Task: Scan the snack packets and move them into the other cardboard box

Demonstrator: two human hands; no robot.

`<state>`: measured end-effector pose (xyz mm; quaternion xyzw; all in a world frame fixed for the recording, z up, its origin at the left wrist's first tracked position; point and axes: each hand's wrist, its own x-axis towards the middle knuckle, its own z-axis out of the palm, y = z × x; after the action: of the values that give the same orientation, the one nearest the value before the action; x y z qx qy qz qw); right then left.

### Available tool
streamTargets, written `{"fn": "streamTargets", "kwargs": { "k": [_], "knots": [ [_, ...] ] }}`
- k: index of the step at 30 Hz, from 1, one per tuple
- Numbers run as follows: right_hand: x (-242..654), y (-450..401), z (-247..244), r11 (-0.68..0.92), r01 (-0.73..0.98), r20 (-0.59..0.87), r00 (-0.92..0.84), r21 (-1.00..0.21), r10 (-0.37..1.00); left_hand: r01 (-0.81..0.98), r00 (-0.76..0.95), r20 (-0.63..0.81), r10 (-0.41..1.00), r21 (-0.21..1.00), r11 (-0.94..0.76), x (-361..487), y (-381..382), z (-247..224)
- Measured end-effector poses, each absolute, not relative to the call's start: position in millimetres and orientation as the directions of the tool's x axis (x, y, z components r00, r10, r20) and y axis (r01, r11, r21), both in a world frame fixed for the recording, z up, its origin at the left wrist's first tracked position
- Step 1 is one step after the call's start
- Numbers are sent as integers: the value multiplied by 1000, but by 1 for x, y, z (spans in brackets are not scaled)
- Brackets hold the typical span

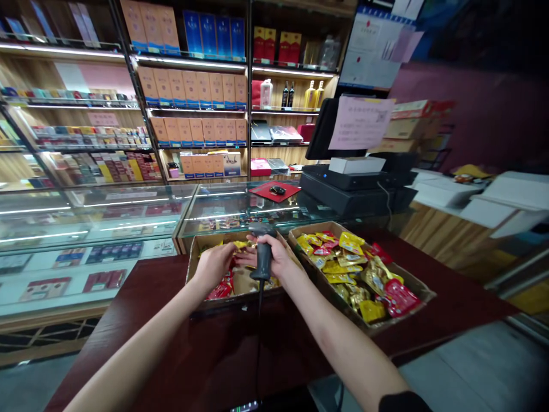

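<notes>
Over the left cardboard box (192,266), my left hand (215,264) has its fingers closed on a small yellow packet (240,245). A dark grey handheld scanner (262,257) stands upright against the palm of my right hand (274,256); its cord hangs down toward the counter edge. The right fingers reach behind the scanner toward the left hand. Red packets (223,286) lie in the left box beneath the hands. Beside it, a second cardboard box (412,279) holds several yellow, gold and red packets (351,243).
The boxes rest on a dark red counter (163,326). Behind are a glass display case (214,212), a red mat (261,191) with a black mouse (278,190), and a monitor (321,129) on a black base. Stocked shelves line the back.
</notes>
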<state>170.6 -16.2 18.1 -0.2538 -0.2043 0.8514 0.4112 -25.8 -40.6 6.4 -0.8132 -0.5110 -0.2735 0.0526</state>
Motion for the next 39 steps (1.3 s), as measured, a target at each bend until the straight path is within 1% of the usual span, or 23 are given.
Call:
{"fn": "streamTargets", "kwargs": {
  "k": [2,5,7,10,12,13,15,17,18,20,22,23,25,27,29,31,33,34,36,39],
  "knots": [
    [183,-18,16,-540,-613,-222,-518,-577,826,783,442,560,701,141,-606,-16,-46,-6],
    [195,-23,14,-517,-563,-245,-488,-644,837,668,548,601,582,104,-737,-6,-47,-16],
    [202,-27,13,-528,-497,-298,-469,-689,831,609,594,567,571,147,-780,-1,-48,-15],
    [212,-31,15,-521,-416,-349,-423,-745,836,576,626,446,639,287,-765,5,-53,-6],
    [219,-33,18,-471,-381,-328,-383,-795,864,625,574,378,727,372,-686,7,-56,1],
    [223,-33,20,-435,-359,-304,-367,-826,879,662,516,368,774,402,-632,7,-56,5],
    [228,-34,25,-361,-293,-247,-363,-885,899,729,360,396,845,446,-520,6,-48,14],
    [230,-34,30,-310,-208,-209,-397,-928,894,747,263,404,876,489,-450,2,-33,22],
    [230,-34,32,-291,-168,-199,-418,-942,886,733,270,362,892,524,-434,0,-24,25],
    [227,-34,36,-262,-102,-189,-456,-960,870,665,408,205,890,601,-443,-2,-8,32],
    [224,-34,40,-235,-50,-183,-480,-971,858,651,515,79,854,613,-449,-2,3,36],
    [222,-34,41,-226,-25,-185,-489,-974,853,658,540,30,841,609,-444,-1,6,38],
    [219,-35,44,-222,14,-199,-496,-975,845,683,542,-28,840,596,-421,0,8,38],
    [217,-37,45,-217,23,-203,-455,-976,867,697,523,-60,850,604,-387,-2,9,35],
    [216,-40,46,-188,20,-183,-359,-982,915,679,469,-93,878,673,-291,-6,9,27],
    [213,-44,45,-161,9,-157,-267,-987,951,592,371,-144,918,798,-114,-12,12,17],
    [208,-48,43,-180,-21,-169,-246,-983,954,436,253,-207,945,897,80,-16,15,6],
    [205,-51,41,-203,-36,-188,-255,-978,949,356,203,-238,950,921,155,-17,16,1],
    [197,-56,37,-258,-44,-238,-265,-965,934,237,139,-290,947,938,252,-18,18,-5],
    [186,-64,29,-320,-56,-295,-262,-946,919,100,120,-324,938,944,313,-14,19,-7]
  ]
}}
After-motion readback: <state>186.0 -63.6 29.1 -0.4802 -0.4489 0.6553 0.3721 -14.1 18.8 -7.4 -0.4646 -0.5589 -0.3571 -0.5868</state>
